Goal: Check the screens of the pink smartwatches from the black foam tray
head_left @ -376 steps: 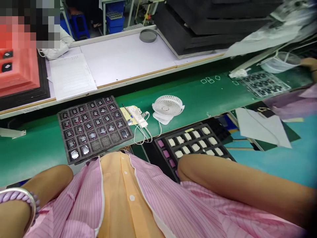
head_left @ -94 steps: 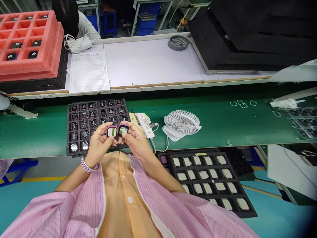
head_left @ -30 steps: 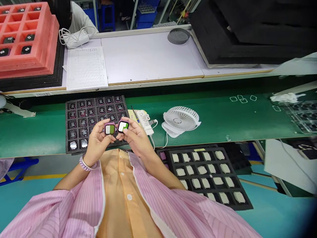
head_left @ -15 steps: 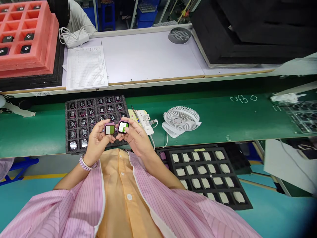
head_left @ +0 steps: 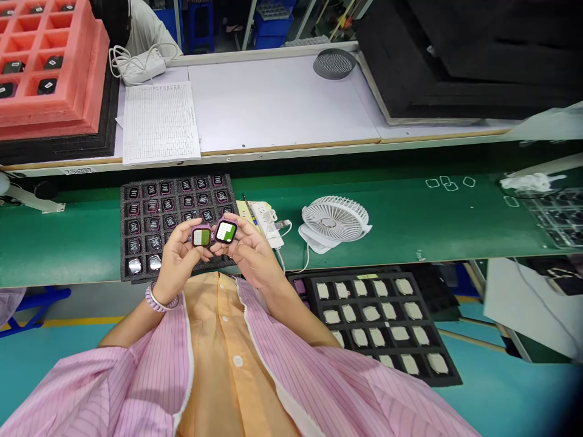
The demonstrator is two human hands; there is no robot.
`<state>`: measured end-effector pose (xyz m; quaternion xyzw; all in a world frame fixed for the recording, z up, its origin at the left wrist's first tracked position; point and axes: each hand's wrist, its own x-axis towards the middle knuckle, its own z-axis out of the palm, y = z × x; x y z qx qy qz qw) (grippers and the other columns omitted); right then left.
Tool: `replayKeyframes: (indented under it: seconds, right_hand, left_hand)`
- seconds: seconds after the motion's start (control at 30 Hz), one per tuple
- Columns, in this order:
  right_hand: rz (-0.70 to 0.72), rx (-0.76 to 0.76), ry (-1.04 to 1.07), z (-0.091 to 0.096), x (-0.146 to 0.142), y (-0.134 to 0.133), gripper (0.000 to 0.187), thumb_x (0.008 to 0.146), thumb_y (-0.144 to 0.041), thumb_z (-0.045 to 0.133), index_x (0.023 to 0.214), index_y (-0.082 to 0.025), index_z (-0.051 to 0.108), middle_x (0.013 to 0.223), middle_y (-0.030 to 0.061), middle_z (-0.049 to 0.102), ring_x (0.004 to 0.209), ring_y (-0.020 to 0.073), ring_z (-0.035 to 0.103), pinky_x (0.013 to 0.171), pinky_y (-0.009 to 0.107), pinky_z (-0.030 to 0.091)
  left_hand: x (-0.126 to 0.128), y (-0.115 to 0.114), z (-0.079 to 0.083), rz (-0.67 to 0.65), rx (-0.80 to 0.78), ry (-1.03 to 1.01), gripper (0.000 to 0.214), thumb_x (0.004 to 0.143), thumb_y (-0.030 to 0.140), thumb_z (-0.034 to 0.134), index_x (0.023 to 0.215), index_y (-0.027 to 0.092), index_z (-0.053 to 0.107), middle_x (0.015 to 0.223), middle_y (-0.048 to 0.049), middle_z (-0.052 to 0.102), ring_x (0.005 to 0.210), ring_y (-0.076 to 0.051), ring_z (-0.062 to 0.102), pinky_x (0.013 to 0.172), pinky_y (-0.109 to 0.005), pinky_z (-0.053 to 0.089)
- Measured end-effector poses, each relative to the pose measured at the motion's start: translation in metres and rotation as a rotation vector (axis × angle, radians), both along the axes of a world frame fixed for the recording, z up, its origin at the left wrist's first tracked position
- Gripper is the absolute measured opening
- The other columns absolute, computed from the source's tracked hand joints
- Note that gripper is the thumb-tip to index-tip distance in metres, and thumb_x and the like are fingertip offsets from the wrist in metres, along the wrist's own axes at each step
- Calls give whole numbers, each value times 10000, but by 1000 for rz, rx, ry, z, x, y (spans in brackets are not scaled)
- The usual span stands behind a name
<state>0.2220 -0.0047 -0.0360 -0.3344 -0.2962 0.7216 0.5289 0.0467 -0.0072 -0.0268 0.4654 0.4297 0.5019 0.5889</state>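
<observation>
In my left hand (head_left: 181, 252) is a purple-framed smartwatch body (head_left: 201, 237), its lit screen part green and part pale. My right hand (head_left: 252, 246) grips a second purple-framed smartwatch (head_left: 226, 231), whose screen shows white with green areas. The two watches are side by side, nearly touching, with their screens turned up toward me. Just beyond my hands lies a dark foam tray (head_left: 177, 177) with rows of similar watch bodies in its pockets. Its near right part is hidden behind my hands.
Right of the tray are a white power strip (head_left: 268, 223), a pen (head_left: 249, 209) and a white fan (head_left: 334, 220). A black tray (head_left: 380, 309) of pale pieces lies below the bench edge. Pink foam trays (head_left: 86, 73) and black foam (head_left: 446, 67) stand on the shelf.
My right thumb has moved down off the right watch's screen, and the green pattern there has shifted. Both hands keep hold of their watches.
</observation>
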Motion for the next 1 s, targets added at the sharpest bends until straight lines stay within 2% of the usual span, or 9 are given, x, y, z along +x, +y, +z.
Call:
replayKeyframes:
  seconds: [0.13,0.33,0.43,0.67,0.8,1.0]
  right_hand:
    - [-9,-11,-35,-1,1,0,540,805,-259,816,1301,-271,603,1153,32,712,768,158,718,771,331,642]
    - [-17,-8,3,1,2,0,607,731,-176,783,1301,-267,594,1144,31,732,795,172,732,778,332,640]
    - [-17,-14,14,2,3,0,577,743,-218,792,1287,-259,605,1125,35,739,773,174,734,755,327,638]
    - [-53,-44,-24,-4,3,4,414,846,-448,818,1136,-227,621,883,4,728,556,133,648,526,246,552]
    - [-52,-40,-40,-3,3,4,390,828,-399,821,1119,-231,624,868,-5,728,538,127,634,514,240,541]
    - [-39,-23,-19,3,4,0,465,727,-217,781,1164,-243,626,1001,9,757,642,143,701,611,263,586]
  left_hand:
    - [0,0,-1,-3,3,11,456,857,182,698,1300,213,593,1165,-69,719,713,-106,693,668,-232,614]
    - [1,0,1,-3,10,-21,445,857,164,693,1290,218,606,1169,-62,719,709,-99,702,660,-221,619]
    - [2,0,2,0,3,-34,454,838,147,696,1279,217,614,1157,-58,723,700,-99,707,650,-216,621]
    - [3,-3,4,-12,-44,8,384,837,199,671,1218,201,633,1067,-45,730,613,-110,699,569,-225,610]
    - [2,-4,7,-21,-72,5,358,828,218,683,1183,195,639,994,-32,729,591,-114,694,550,-222,608]
    - [2,-5,7,-14,-76,-4,371,818,234,693,1182,193,633,1030,-38,730,588,-113,699,542,-220,610]
